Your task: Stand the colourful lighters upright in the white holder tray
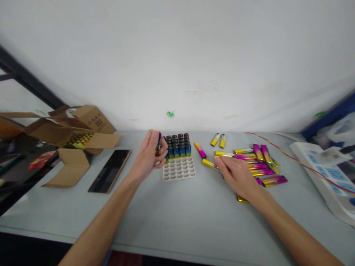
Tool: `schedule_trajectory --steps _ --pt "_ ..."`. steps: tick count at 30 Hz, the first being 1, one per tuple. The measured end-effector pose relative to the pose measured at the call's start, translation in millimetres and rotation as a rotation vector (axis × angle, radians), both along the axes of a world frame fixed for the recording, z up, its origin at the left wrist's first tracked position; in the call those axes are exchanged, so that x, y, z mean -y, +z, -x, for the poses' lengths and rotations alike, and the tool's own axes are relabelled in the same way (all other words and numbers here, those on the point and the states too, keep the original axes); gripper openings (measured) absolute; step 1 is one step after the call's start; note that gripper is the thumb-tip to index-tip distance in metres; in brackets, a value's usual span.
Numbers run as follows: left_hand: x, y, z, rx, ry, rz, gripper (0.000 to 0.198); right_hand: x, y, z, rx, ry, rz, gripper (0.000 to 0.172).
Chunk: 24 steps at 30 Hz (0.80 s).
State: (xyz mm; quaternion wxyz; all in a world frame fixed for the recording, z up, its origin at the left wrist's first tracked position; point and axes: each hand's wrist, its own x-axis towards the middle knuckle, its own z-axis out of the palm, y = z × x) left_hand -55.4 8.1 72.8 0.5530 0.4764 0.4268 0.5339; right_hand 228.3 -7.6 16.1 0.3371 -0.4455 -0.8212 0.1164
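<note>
lighter [159, 141] gripped upright in left hand [148, 154] fingers, beside the part-filled tray [179, 170] on the bench [177, 216]; right hand [235, 174] fingers curl over loose lighters [263, 167], grip unclear. a bump could topple seated lighters [178, 146].

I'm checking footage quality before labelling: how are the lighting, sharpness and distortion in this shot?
Head view: even, soft light with only faint shadows under the left hand and right hand; wide-angle bending at the table edges and corners; overall soft, so the lighter in the left hand is blurred; small glints on the loose lighters.
</note>
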Motion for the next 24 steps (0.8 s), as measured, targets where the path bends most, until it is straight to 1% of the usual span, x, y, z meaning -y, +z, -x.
schedule_trajectory --steps 2,4,5,7,10,14,16,19,24 --pt "-3 -4.3 3 -0.082 0.057 -0.092 0.045 1 0.4 1 0.008 0.005 -0.004 0.045" --pt "-7 -7.6 6 -0.224 0.127 -0.241 0.049 2 0.6 1 0.016 0.009 -0.014 0.046" --pt "-8 -8.5 9 -0.301 0.159 -0.324 0.048 2 0.6 1 0.014 0.01 -0.022 0.046" --pt "-10 -8.8 14 -0.414 0.192 -0.47 0.038 3 0.8 2 0.0 0.009 -0.045 0.046" --pt "-10 -6.9 21 -0.532 0.135 -0.596 0.023 5 1.5 1 -0.015 0.011 -0.078 0.046" --pt "-9 -5.1 27 -0.883 0.079 -0.725 0.015 6 2.3 1 -0.008 0.014 -0.102 0.045" --pt "-8 -5.9 28 -1.023 0.053 -0.765 0.013 6 2.9 1 -0.006 0.025 -0.12 0.044" --pt "-8 -8.0 30 -1.15 -0.013 -0.77 0.013 6 5.0 1 -0.017 0.045 -0.161 0.042" --pt "-9 -9.5 35 -1.219 -0.056 -0.729 0.015 5 8.0 1 -0.036 0.058 -0.19 0.041"
